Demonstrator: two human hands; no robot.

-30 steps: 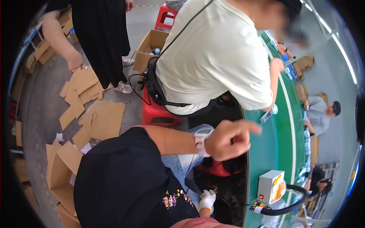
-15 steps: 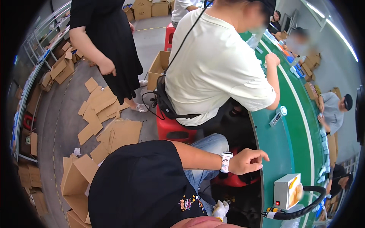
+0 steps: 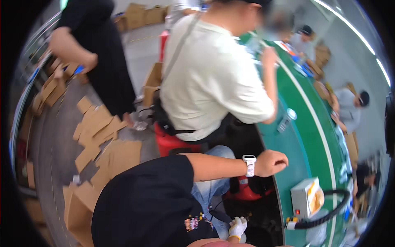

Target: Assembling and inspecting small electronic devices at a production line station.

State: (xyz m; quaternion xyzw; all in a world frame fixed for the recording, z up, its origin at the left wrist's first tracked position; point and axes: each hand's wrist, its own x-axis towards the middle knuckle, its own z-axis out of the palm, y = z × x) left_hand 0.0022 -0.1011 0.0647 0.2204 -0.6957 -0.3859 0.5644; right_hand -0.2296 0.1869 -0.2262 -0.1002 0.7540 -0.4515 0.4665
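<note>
Conveyor belt [image 3: 308,136], green and running from near right to far; its near edge is what my left hand [image 3: 271,162] hangs just beside, curled into a fist with the white wristwatch [image 3: 249,164] turned up; nothing shows inside the fingers, and I judge the arm reaches across my body only to get at that edge.

Far left, flattened cardboard pieces [image 3: 98,127] litter the floor, dropped where a person in black [image 3: 103,53] stands over them.

Toward the middle, a red stool [image 3: 173,142] carries a person in a cream shirt [image 3: 214,82], seated close so an arm reaches the belt; that back blocks my way farther along it.

Low and near, a white-gloved hand [image 3: 238,226], which I take for my right; I cannot tell how open it is.

Right of my fist, a white box [image 3: 306,197] with a black hose [image 3: 329,214] sits on the belt; beyond, a seated worker [image 3: 349,111] faces it.
</note>
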